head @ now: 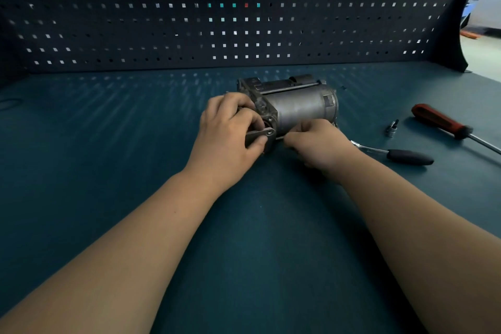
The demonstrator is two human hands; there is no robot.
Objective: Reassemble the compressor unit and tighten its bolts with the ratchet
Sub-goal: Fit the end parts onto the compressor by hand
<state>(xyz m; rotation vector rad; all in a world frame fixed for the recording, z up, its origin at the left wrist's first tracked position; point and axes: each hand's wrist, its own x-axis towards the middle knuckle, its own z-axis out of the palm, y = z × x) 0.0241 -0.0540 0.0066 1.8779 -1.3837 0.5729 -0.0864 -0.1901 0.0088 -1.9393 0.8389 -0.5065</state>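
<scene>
Both grips meet at the near end of the compressor unit (295, 108), mid-worktop (108, 144).
Left grip (230, 130) clasps an end plate (260, 137) against the unit; right grip (317, 144) pinches a thin bolt (280, 138) beside it; the ratchet (401, 156) lies just right.

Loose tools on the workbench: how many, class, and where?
3, all right of the compressor: black-handled ratchet beside the right hand, small socket beyond it, red-handled screwdriver farthest right. The hands may hide more.

Compressor unit (298, 108) centre, ratchet (409, 157), socket (392, 129), screwdriver (440, 120) to right — pegboard (189, 22) behind.
</scene>
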